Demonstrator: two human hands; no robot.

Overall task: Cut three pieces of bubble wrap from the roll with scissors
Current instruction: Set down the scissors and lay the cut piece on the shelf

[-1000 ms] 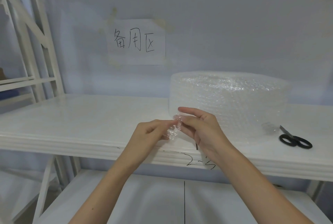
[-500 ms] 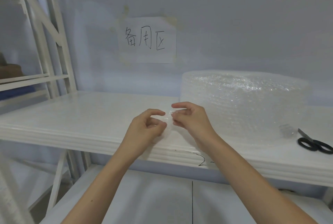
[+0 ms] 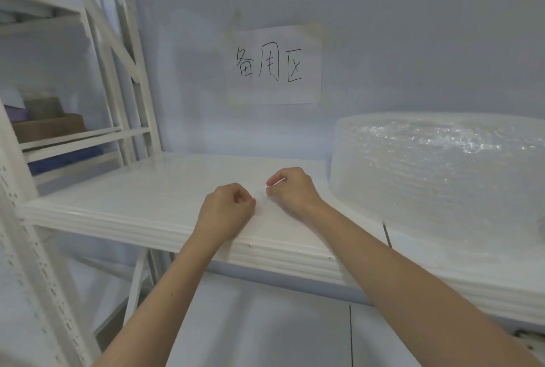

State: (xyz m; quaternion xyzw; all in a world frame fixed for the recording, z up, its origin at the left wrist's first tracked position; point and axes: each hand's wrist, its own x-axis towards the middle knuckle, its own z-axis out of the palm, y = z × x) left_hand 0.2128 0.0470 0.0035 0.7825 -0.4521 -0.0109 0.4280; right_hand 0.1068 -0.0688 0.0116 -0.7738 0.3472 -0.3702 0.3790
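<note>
White shelf board in front of me, another white shelf below it. Paper sign with three handwritten characters taped to the pale back wall. White rack upright on my left — behind it, brown boxes on a neighbouring shelf, something blue under them.

Handwritten "备用区" on white paper sheet taped to wall

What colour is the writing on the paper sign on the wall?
Black, handwritten on a white paper sign; the head view shows it clearly.
</note>
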